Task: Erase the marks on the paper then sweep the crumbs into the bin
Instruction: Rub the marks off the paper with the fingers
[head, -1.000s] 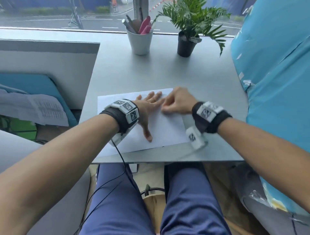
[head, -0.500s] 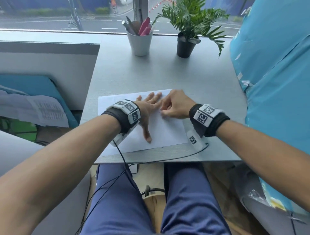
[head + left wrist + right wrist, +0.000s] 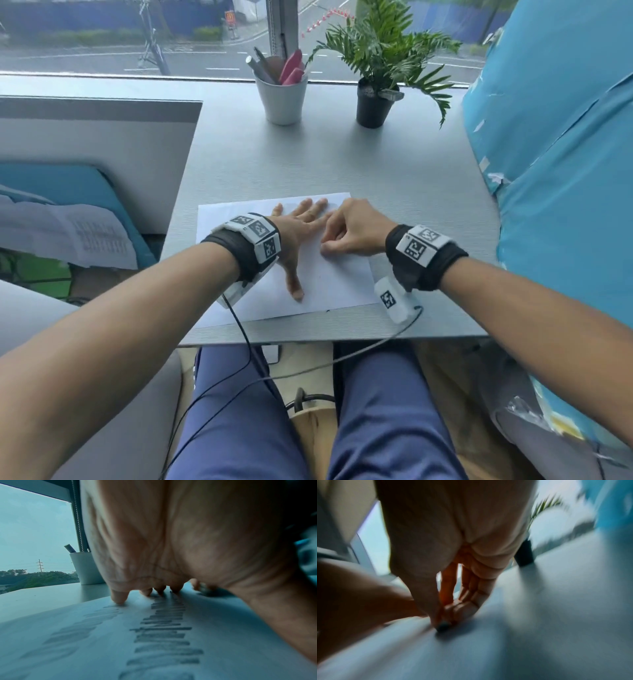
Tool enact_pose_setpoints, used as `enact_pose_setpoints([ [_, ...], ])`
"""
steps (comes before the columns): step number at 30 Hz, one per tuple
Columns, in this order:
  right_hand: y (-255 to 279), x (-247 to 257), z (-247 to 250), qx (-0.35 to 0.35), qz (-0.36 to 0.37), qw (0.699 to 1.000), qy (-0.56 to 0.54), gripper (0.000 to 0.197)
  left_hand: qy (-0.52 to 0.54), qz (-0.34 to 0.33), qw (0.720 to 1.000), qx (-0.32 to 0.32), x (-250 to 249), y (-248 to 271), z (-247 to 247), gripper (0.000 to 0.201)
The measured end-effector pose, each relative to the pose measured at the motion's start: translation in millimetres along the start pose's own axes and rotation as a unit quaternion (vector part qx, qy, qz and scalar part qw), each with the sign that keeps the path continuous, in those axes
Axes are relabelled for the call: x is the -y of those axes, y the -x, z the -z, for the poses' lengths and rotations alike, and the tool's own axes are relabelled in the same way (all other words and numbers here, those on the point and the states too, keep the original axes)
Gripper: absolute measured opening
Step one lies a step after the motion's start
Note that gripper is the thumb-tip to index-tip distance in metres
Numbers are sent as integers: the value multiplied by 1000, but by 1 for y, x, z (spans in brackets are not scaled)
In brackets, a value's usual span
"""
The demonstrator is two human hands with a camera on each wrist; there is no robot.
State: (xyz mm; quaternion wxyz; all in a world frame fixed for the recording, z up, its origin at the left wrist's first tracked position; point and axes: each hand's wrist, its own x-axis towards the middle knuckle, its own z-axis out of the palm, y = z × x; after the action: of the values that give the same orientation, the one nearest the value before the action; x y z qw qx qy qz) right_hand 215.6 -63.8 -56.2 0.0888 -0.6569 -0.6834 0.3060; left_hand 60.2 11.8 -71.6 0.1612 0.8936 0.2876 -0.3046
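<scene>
The white sheet of paper lies flat at the bench's near edge, at 6 o'clock from the white pen cup. The left hand presses it down, fingers straight and spread, over dark pencil marks. At its 3 o'clock, the right hand pinches a small dark eraser against the sheet, touching the left fingertips.

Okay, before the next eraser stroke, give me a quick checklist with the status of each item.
1. Paper pinned flat by left hand: ok.
2. Eraser pinched in right hand, touching paper: ok.
3. Marks all erased: not ok, dark strokes remain under the left palm.
4. Crumbs gathered: cannot tell, none visible.
5. Bin within reach: cannot tell, not in view.
</scene>
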Motion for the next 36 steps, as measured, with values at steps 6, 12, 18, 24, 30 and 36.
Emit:
enact_pose_setpoints([
  [6,0,3,-6,-15,-2,1000,24,6,-6,6,1000,4,-3,2,2,170],
  [12,-15,-15,17,-78,-29,997,4,12,-5,-1,1000,12,-1,4,3,169],
  [18,15,8,-18,48,11,999,1,6,-18,3,1000,15,0,3,3,170],
  [24,-20,-22,21,-83,-38,996,7,10,-15,2,1000,20,-3,6,5,170],
  [30,5,-2,-2,10,-3,1000,-11,5,-39,-3,999,28,1,5,4,171],
  [36,0,-2,-1,-23,-11,1000,4,5,-40,-2,999,28,-1,4,4,170],
])
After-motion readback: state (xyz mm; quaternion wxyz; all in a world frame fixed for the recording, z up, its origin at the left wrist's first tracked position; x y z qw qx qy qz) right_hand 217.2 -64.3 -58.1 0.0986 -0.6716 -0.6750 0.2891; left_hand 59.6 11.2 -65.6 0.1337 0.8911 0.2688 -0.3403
